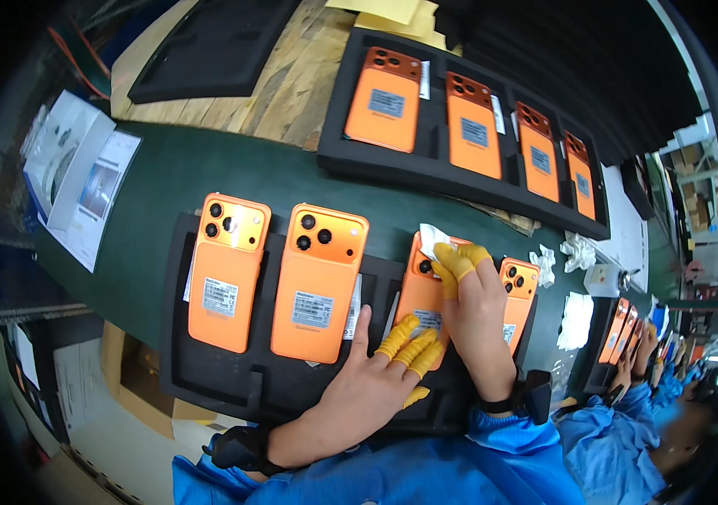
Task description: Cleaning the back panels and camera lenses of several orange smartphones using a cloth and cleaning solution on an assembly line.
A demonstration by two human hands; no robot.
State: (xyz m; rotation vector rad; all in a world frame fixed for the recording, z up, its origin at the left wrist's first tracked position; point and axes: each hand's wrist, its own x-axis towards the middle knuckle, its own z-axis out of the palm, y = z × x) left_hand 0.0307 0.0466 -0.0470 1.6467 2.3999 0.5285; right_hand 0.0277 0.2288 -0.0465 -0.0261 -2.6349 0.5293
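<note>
Four orange smartphones lie camera side up in a black foam tray in front of me. My right hand, with yellow finger cots, pinches a white wipe against the camera area of the third phone from the left. Across that phone's lower part rests my left hand, its cot-covered fingers stretched out and thumb apart. To the left are two phones with grey labels. Partly behind my right hand is the rightmost phone.
A second black tray holding several orange phones stands beyond. Crumpled wipes and a white dispenser bottle sit at the right. A bent paper sheet is at the left. A person in blue works at my right.
</note>
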